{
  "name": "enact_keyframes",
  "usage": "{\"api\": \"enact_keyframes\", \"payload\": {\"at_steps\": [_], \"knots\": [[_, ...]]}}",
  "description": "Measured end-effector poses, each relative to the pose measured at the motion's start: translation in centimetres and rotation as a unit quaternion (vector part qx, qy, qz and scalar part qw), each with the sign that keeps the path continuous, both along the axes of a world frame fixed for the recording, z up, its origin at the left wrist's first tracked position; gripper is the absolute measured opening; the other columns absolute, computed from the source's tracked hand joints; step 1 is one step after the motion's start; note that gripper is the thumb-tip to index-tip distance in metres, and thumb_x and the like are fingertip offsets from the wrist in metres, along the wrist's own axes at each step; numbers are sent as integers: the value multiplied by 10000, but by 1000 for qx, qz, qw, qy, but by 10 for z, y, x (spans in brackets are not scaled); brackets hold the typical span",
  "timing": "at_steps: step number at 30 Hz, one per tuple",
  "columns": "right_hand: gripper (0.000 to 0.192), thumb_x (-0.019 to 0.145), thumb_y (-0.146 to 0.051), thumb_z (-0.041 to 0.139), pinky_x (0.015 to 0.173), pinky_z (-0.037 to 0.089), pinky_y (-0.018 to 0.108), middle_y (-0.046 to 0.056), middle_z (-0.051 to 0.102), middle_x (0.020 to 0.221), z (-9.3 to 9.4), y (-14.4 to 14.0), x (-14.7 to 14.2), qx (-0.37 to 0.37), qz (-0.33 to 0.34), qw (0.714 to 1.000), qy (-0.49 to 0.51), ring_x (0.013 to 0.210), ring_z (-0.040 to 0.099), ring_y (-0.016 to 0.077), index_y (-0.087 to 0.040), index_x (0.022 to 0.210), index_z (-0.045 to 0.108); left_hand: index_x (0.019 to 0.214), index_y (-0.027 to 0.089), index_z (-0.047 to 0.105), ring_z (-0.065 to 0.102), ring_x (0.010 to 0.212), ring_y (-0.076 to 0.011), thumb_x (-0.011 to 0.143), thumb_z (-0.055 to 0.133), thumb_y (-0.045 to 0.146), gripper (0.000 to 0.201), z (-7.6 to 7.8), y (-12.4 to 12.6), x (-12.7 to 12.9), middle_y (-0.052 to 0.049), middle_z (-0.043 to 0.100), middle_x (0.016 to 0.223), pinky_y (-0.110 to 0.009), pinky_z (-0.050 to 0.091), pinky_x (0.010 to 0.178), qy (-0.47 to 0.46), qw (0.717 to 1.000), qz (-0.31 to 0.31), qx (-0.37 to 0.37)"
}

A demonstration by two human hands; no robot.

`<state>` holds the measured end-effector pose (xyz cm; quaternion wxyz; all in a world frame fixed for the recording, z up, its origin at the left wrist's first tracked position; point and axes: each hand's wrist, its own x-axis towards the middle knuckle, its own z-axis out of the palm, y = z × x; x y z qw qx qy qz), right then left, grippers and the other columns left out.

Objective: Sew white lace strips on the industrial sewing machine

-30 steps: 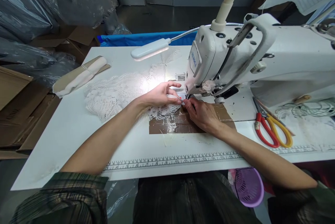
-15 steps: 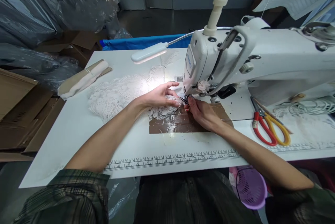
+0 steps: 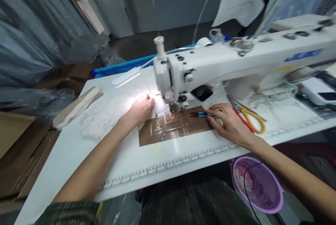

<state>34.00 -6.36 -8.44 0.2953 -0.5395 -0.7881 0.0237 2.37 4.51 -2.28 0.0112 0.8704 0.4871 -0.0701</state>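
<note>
My left hand (image 3: 141, 108) is closed beside the sewing machine's needle area, its fingers curled over white lace (image 3: 98, 125); motion and lamp glare blur the edges. The lace lies in a loose heap to its left. My right hand (image 3: 229, 124) holds small dark-and-blue thread snips (image 3: 201, 114) by the handle end, blades pointing left. They lie low over the brown taped patch (image 3: 178, 127) in front of the machine. The white sewing machine (image 3: 210, 65) stands behind both hands, with its needle and presser foot partly hidden by blur.
Red-handled and yellow-handled scissors (image 3: 253, 121) lie right of my right hand. A lit lamp (image 3: 126, 77) hangs left of the machine head. A wrapped white roll (image 3: 78, 107) rests at the table's left. A ruler strip (image 3: 168, 164) runs along the front edge, with a purple basket (image 3: 258, 184) below.
My right hand has moved right, away from the needle, with the snips. My left hand has drawn away from the needle area, and its fingers have curled in. The camera view has turned right.
</note>
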Motion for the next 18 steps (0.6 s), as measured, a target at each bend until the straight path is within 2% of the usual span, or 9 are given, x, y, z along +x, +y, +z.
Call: {"api": "enact_keyframes", "payload": {"at_steps": [2,4,6,7,9,12,15,18], "knots": [[219,957,-268,477,892,497,428,136,635,1071,4,-4,9,46,-12,997,53,1035,593,263,-191,1091,632,903,127,671,625,885,-302,793,459,46,251,-3,-6,4,-187,646,990,-369,471,709,54,994,-61,72],[156,941,-236,481,835,512,400,115,627,1007,7,-6,22,106,-52,987,107,962,603,235,-204,1036,601,878,128,692,655,855,-336,828,438,84,262,-7,-12,8,-192,674,933,-413,508,689,75,984,-107,124],[118,918,-223,496,786,515,377,96,612,968,10,-4,39,168,-102,969,150,920,601,220,-212,1014,565,934,147,710,685,729,-292,897,379,117,334,-15,-15,14,-150,707,894,-399,545,627,27,972,-170,158],[94,908,-218,500,764,514,366,84,602,936,10,-3,48,209,-130,953,174,890,597,212,-214,987,550,933,173,713,701,727,-257,913,365,116,354,-19,-16,20,-121,723,930,-370,569,644,-15,959,-229,169],[61,894,-224,514,735,513,348,59,581,892,11,-1,69,269,-195,916,225,839,586,194,-219,954,523,1029,194,701,723,836,-241,950,427,212,286,-25,-21,40,-95,734,1020,-338,602,714,-103,912,-339,207],[120,895,-275,529,717,514,343,51,559,902,11,2,98,314,-284,859,287,801,569,180,-217,993,491,1248,176,605,703,1011,-242,970,479,266,319,-24,-38,91,-119,690,1208,-330,605,826,-183,864,-412,223],[222,907,-348,519,739,520,359,72,554,957,11,11,122,325,-330,825,324,820,572,183,-202,1065,462,1361,129,500,652,1145,-265,976,456,208,395,-19,-52,155,-174,617,1329,-371,586,915,-223,848,-433,209],[340,897,-442,531,724,528,359,91,561,988,13,26,139,312,-351,810,350,815,581,186,-185,1105,454,1412,71,423,535,1310,-300,971,433,171,452,-16,-57,218,-225,521,1426,-434,522,1039,-246,840,-447,182]]}}
